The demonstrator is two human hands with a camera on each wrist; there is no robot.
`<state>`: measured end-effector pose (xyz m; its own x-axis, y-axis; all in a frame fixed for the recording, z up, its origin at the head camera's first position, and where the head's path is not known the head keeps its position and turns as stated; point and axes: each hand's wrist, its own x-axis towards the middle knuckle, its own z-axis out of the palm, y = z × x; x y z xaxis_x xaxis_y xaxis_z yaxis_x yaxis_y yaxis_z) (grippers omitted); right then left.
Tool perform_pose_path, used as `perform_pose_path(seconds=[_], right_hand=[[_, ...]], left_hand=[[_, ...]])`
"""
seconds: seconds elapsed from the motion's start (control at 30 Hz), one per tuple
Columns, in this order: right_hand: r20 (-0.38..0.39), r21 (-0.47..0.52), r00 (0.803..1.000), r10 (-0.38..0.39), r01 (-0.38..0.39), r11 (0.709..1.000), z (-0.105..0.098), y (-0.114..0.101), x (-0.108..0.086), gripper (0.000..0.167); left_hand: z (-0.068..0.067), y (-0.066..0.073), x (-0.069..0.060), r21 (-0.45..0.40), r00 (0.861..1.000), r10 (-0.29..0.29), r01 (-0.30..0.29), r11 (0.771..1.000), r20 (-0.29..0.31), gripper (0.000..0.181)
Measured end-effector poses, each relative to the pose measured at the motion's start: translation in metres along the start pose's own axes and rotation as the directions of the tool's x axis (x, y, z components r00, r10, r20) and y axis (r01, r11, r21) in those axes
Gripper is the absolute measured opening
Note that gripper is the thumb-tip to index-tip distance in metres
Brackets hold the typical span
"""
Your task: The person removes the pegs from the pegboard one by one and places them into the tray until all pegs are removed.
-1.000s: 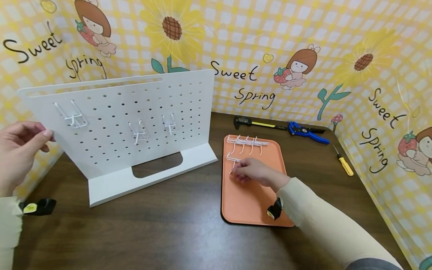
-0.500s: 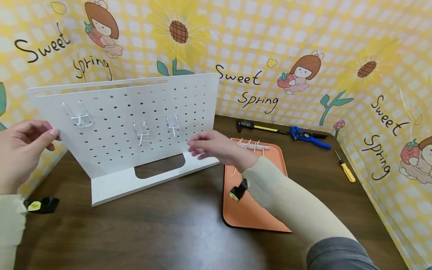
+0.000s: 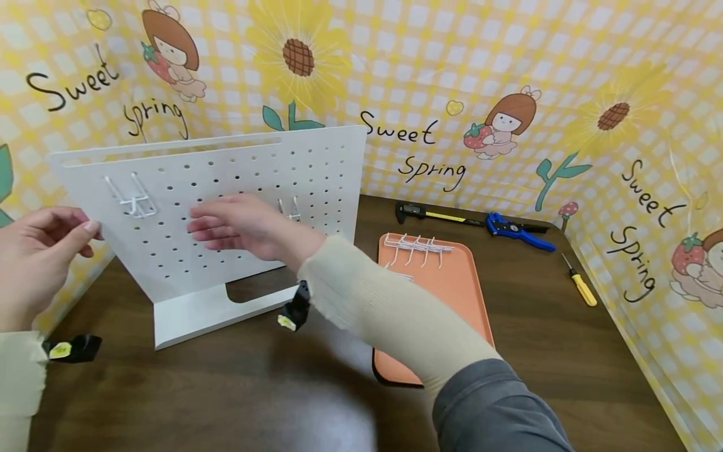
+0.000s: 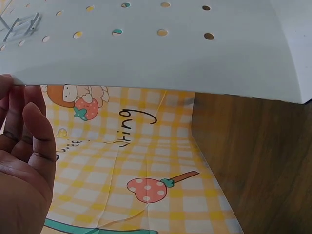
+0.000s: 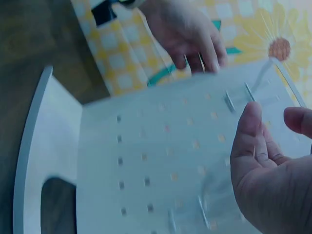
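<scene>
A white pegboard (image 3: 169, 285) stands tilted on the table, with white wire hooks in its holes. My left hand (image 3: 42, 257) pinches its left edge between thumb and fingers; the fingertips also meet that edge in the left wrist view. In front of the board's middle is my right hand (image 3: 243, 226), its fingers loosely extended and nothing visible in them. One hook (image 3: 135, 204) hangs at the upper left, another (image 3: 290, 210) partly shows right of the hand. The middle hook (image 5: 202, 214) appears in the right wrist view but is hidden in the head view.
An orange tray (image 3: 435, 295) holds a row of hooks (image 3: 420, 243) and a separate hook (image 3: 401, 275). Behind and right of it lie a digital caliper (image 3: 409, 212), a blue-handled plier-like tool (image 3: 516, 232) and a yellow-handled screwdriver (image 3: 583, 285). Patterned cloth surrounds the table.
My right hand has left the hook on the tray and travelled left to the front of the pegboard. The left hand keeps its grip on the board's edge. The head view has shifted slightly.
</scene>
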<state>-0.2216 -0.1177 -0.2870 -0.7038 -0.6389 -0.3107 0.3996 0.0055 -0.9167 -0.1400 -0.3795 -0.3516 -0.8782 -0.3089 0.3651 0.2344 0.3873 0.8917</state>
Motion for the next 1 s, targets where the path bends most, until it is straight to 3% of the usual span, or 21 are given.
perform_pose_path(seconds=[0.13,0.27,0.4,0.73,0.87,1.0], right_hand=[[-0.013,0.019,0.999,0.052,-0.052,0.998,0.024,0.003,0.012,0.022],[-0.032,0.065,0.998,0.06,-0.058,0.996,0.04,0.003,0.02,0.027],[-0.045,0.091,0.996,0.076,-0.071,0.993,0.053,0.001,0.022,0.029],[-0.126,0.148,0.99,0.067,-0.048,0.988,0.074,0.001,0.026,0.022],[-0.095,0.118,0.993,0.072,-0.06,0.991,0.069,0.006,0.021,0.022],[0.012,0.033,1.0,0.017,-0.017,0.999,0.053,0.015,0.011,0.015]], left_hand=[[0.0,-0.001,-0.001,0.008,1.0,-0.017,0.017,1.0,-0.002,0.029],[0.002,-0.002,0.001,-0.016,1.0,0.005,-0.006,1.0,-0.016,0.025],[0.004,-0.003,0.004,-0.026,0.999,0.032,-0.033,0.999,-0.031,0.018],[0.001,-0.007,0.005,-0.05,0.997,0.058,-0.061,0.997,-0.055,0.031],[0.002,-0.008,0.002,-0.047,0.998,0.051,-0.053,0.998,-0.045,0.021],[0.001,-0.011,0.001,-0.051,0.998,0.056,-0.058,0.997,-0.036,0.008]])
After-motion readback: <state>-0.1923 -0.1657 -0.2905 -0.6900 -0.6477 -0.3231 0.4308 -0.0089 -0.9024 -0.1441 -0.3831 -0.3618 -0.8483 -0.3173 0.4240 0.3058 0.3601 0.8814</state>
